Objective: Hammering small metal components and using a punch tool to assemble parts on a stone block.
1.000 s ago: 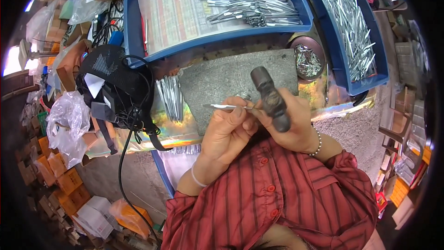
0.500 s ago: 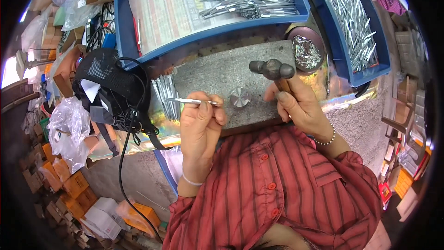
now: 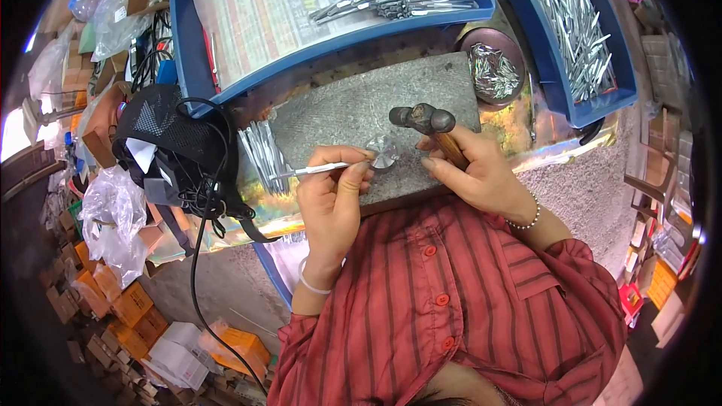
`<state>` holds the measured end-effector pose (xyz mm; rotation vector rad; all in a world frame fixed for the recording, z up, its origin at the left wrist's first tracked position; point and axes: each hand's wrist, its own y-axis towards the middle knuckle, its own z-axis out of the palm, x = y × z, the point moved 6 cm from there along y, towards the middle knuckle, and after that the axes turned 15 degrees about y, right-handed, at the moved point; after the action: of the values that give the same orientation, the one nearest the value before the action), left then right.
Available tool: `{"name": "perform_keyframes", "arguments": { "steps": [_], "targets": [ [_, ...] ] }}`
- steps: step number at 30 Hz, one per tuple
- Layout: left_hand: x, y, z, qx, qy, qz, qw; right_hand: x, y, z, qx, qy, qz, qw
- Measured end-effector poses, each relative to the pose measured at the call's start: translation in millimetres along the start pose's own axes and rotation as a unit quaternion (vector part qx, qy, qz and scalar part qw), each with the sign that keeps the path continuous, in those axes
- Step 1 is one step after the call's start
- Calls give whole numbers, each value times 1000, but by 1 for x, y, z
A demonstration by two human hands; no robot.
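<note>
Holding thin metal strip (image 3: 320,170) in our left hand (image 3: 331,203), tip on small round anvil (image 3: 382,153) at near edge of grey stone slab (image 3: 353,109). Our right hand (image 3: 477,173) grips hammer (image 3: 430,125), head just above slab. Bare slab behind. Blue trays (image 3: 188,45) of metal pieces beyond; black bag (image 3: 162,135) left, maybe mesh. Cluttered workshop.

Bright, even daylight; blown-out white glare far to the left of the left hand (image 3: 331,207). Soft shadows just under both hands. Sharp around the hands, strongly bent and smeared toward the black fisheye rim.
</note>
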<state>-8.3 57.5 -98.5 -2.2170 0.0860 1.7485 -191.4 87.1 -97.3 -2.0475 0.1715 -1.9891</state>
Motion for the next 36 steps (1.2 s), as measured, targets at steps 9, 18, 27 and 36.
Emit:
{"name": "perform_keyframes", "arguments": {
  "steps": [9, 18, 27, 36],
  "targets": [
    [-2, 0, 2, -7, 78, 27, 997, -1, 0, -3, -1, -19, -9, 1000],
    [-3, 0, 3, -10, 132, 61, 989, 6, 1, -4, -2, -26, -66, 997],
    [-9, 0, 6, -15, 161, 78, 984, 4, -1, -5, -27, -2, -112, 993],
    [-42, -7, 24, -60, 419, 269, 865, 27, -1, 2, -11, 137, -135, 981]
  ]
}}
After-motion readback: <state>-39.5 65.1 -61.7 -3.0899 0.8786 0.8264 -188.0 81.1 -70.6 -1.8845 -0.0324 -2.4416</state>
